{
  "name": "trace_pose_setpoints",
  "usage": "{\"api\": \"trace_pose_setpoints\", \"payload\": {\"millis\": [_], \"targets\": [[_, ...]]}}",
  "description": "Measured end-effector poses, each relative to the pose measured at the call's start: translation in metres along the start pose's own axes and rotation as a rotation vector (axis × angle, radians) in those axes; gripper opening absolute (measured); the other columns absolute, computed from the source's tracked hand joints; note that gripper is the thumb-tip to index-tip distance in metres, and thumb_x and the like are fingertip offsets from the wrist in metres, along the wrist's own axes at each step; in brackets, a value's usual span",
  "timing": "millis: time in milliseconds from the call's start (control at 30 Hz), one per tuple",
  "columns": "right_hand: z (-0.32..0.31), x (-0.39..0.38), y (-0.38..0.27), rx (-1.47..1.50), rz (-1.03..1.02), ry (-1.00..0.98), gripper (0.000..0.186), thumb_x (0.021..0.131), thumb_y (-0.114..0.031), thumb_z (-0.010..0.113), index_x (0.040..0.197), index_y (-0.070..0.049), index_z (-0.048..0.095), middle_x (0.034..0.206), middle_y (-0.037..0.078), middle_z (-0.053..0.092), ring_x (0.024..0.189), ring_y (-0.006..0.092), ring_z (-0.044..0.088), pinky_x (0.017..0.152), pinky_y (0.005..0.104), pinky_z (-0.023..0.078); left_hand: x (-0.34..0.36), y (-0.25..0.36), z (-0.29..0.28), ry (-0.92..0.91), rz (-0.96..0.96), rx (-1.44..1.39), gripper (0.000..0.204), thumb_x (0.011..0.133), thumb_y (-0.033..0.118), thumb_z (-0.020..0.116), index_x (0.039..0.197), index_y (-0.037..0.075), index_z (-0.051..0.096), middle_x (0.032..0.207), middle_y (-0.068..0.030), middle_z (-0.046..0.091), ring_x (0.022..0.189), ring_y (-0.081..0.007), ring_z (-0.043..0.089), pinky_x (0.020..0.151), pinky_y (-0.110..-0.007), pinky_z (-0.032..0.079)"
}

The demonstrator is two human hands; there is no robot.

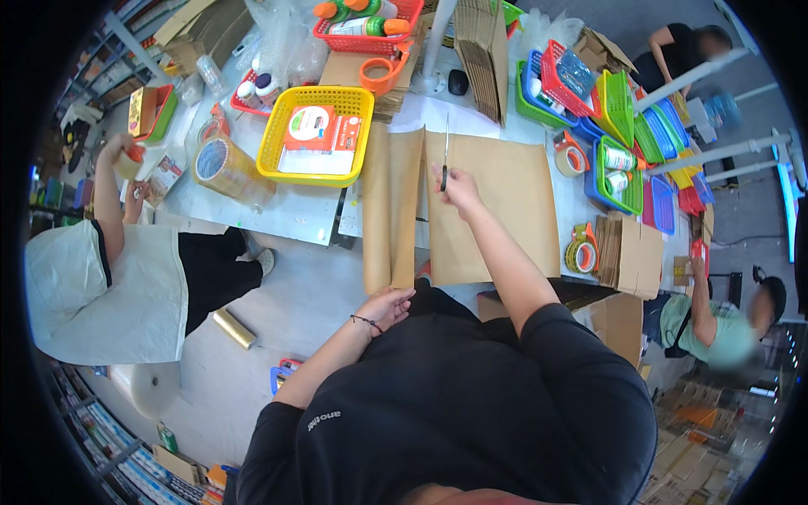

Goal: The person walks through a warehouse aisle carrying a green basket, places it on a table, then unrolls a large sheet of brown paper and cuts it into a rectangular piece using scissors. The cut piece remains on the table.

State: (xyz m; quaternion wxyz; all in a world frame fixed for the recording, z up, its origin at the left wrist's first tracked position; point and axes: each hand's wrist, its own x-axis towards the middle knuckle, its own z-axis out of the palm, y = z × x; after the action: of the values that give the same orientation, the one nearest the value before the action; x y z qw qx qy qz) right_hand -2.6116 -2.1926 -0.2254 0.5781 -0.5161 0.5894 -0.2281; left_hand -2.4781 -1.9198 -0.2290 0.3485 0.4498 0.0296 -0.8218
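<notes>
My right hand (459, 188) grips a pair of scissors (445, 160) by the dark handles, its blades pointing to the far side of the table. Under it lies a flat sheet of brown kraft paper (505, 223). To the left, a kraft paper roll (378, 210) stretches toward me over the table's front edge, with a loose flap on its right side. A narrow gap runs between that flap and the sheet. My left hand (392, 309) pinches the near end of the flap, fingertips closed on the paper. Whether the blades touch paper cannot be made out.
A yellow basket (268, 167) with boxes and a large tape roll (223, 168) sit at left. Tape dispensers (581, 252), folded cartons (629, 252) and colourful baskets (619, 198) line the right. A person (109, 278) works at left; two others are at right.
</notes>
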Motion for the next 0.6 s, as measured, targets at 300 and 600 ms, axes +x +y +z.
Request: {"api": "trace_pose_setpoints", "payload": {"millis": [300,600], "targets": [[0.076,-0.086,0.070,-0.287,-0.148,0.264,0.049,0.074,-0.025,0.081,0.106,0.003,0.055,0.099,0.018,0.064,0.095,0.0331,0.063,0.087,0.0398,0.050,0.006,0.022,-0.055,0.052,0.164,0.912,0.035,0.090,0.036,0.070,0.103,0.005,0.063,0.075,-0.0045,0.069,0.059,-0.0114,0.060,0.059,-0.028,0.051],[0.074,-0.104,0.069,-0.261,-0.295,0.422,0.049,0.072,-0.007,0.078,0.113,0.000,0.052,0.113,0.019,0.056,0.106,0.0342,0.056,0.093,0.0407,0.047,0.080,0.065,-0.045,0.661,0.807,0.952,0.079,0.072,0.036,0.083,0.126,-0.002,0.042,0.115,-0.0211,0.062,0.098,-0.0259,0.066,0.084,-0.035,0.053]]}}
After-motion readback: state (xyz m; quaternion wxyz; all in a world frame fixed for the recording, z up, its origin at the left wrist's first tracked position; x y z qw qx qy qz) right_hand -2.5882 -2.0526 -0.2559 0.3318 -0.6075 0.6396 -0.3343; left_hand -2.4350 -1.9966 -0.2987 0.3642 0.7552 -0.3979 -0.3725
